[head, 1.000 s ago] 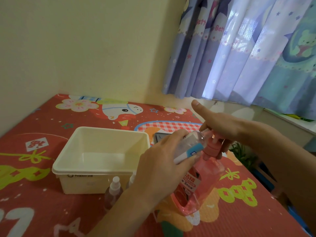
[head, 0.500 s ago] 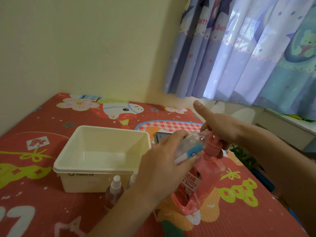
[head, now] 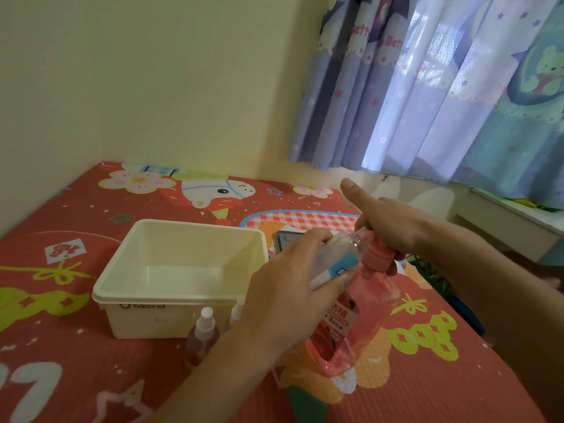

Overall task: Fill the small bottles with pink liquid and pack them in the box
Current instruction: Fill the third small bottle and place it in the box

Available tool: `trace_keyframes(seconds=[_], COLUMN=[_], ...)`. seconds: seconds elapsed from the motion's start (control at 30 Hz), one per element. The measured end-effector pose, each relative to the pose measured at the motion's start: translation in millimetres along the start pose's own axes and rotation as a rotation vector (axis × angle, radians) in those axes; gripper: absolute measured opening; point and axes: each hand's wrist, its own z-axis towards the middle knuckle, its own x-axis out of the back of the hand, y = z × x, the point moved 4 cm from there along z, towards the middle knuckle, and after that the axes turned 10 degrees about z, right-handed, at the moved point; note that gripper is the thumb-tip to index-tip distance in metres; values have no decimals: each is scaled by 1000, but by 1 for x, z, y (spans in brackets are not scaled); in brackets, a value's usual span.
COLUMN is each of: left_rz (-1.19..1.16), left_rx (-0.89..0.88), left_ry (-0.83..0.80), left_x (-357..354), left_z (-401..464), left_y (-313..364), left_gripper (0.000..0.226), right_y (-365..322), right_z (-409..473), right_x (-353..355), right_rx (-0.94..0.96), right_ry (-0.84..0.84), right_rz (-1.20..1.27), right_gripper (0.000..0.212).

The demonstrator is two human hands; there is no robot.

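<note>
Little has changed over the last second: the mat [head: 91,346] and the cream box [head: 171,312] at centre left lie where they did, the box still with no bottle in it, so packing has not begun. The pink pump bottle [head: 351,325] stays tilted at lower centre, its pump head gripped from the right by the right hand [head: 393,230], whose forefinger sticks out toward the upper left as before. The left hand [head: 293,294] keeps its curled hold on the small clear bottle [head: 338,257], laid nearly flat with its neck against the pump spout; filling seems to be under way, though whether pink liquid has entered is hard to tell. Two capped small bottles [head: 204,334] stand touching the box's front wall, half hidden by the left forearm, so a drop of that arm could topple them. The mat's right edge runs close beside the pump bottle, while open room lies at lower left and behind the box.
</note>
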Motion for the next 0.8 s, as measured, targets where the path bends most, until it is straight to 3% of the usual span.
trace_keyframes(seconds=[0.13, 0.3, 0.57, 0.8], left_rz=[-5, -55, -53, -81], left_rx=[12, 13, 14, 23], left_ry=[-27, -23, -44, -28], left_x=[-1, 0, -5, -4], left_z=[-1, 0, -2, -1], left_y=[-1, 1, 0, 1], left_gripper=[39, 39, 41, 40], right_y=[-1, -2, 0, -2], right_z=[-1, -1, 0, -1], right_x=[-4, 4, -4, 5], right_rx=[-8, -115, 4, -93], right_ry=[11, -122, 10, -81], right_rz=[18, 26, 23, 52], right_gripper=[72, 97, 80, 102])
